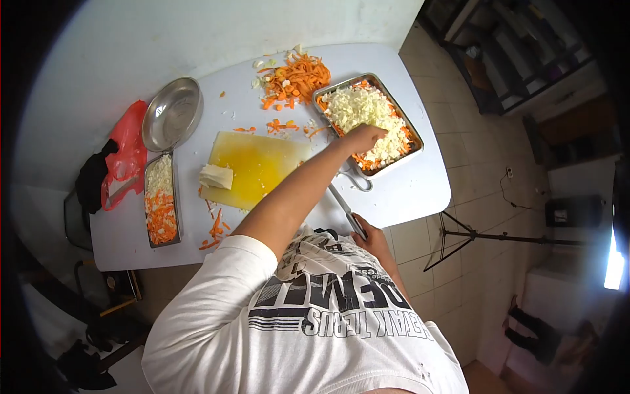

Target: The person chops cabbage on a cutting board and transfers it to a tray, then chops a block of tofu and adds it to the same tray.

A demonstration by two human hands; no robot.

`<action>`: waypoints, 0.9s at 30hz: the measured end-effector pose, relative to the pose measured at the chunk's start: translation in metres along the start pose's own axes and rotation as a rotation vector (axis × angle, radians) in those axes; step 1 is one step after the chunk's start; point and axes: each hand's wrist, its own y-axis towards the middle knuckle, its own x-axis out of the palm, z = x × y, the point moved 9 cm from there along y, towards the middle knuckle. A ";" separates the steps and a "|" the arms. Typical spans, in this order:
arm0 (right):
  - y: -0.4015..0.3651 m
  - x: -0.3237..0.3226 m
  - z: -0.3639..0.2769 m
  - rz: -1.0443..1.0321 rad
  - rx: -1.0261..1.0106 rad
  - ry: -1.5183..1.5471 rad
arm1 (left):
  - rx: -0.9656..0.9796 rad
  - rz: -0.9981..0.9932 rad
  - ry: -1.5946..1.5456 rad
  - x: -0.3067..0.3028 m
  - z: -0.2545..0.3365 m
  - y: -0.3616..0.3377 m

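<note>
My left hand [365,139] reaches across my body onto the chopped cabbage [357,108] heaped over carrot strips in a metal tray [420,146]. Its fingers are curled down; what they hold, if anything, is hidden. Low on the right, at the table's front edge, my right hand [373,238] is closed round the dark handle of a knife [342,202], its blade angled toward the board. A yellow-stained cutting board [252,161] lies under my left forearm. On its left edge rests a pale cut block [216,176], seemingly cabbage.
Cut carrots [298,79] are piled at the table's back. To the left stand an oval metal bowl [172,115], a narrow tray [162,197] of chopped white and orange vegetables, and a red plastic bag [128,148]. A tripod [472,233] stands on the floor at right.
</note>
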 end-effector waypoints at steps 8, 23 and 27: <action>0.016 0.007 -0.008 -0.091 0.035 -0.007 | 0.033 0.087 0.128 -0.111 0.023 -0.047; 0.065 -0.001 -0.024 -0.239 -0.021 -0.172 | -0.610 0.513 0.582 -0.062 -0.089 -0.348; 0.070 -0.007 -0.034 -0.234 -0.031 -0.151 | -0.604 0.462 0.593 -0.056 -0.082 -0.333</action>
